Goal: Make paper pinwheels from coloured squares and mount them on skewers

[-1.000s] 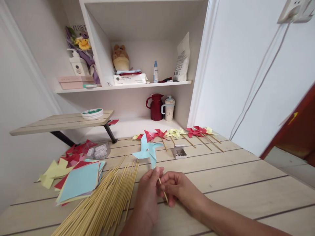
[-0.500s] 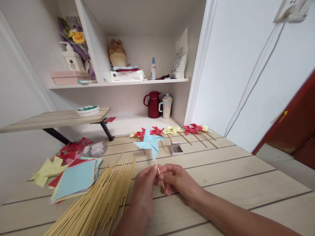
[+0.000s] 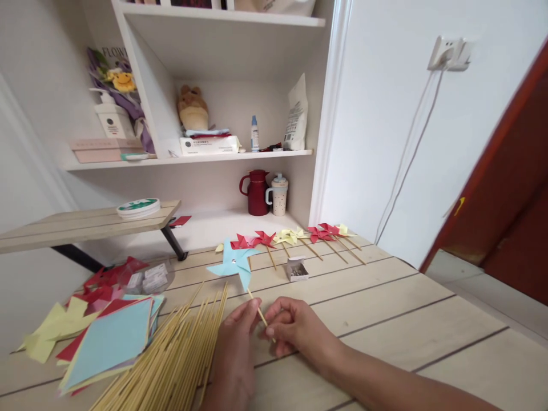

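A light blue paper pinwheel (image 3: pixel 233 261) with a metal pin at its centre stands tilted to the left on a thin wooden stick. My left hand (image 3: pixel 240 325) pinches that stick just below the paper blades, thumb on top. Lower down, the fingertips of my right hand (image 3: pixel 295 328) close on the stick near its bottom end. Left of my hands lies a large bundle of thin wooden sticks (image 3: pixel 171 348). Beyond them on the tabletop sits a small open box (image 3: pixel 297 269) of metal pins.
Several red and yellow pinwheels (image 3: pixel 325 232) lie in a row along the table's back edge. At left are a stack of coloured paper squares (image 3: pixel 113 339), cut yellow paper (image 3: pixel 55 328) and a raised wooden stand (image 3: pixel 85 220). A red jug (image 3: pixel 258 194) and a cup (image 3: pixel 279 197) stand behind.
The camera view has shifted, showing more of the upper shelf. The blue pinwheel leans further left, and my right hand grips slightly further down the stick, more apart from my left hand.
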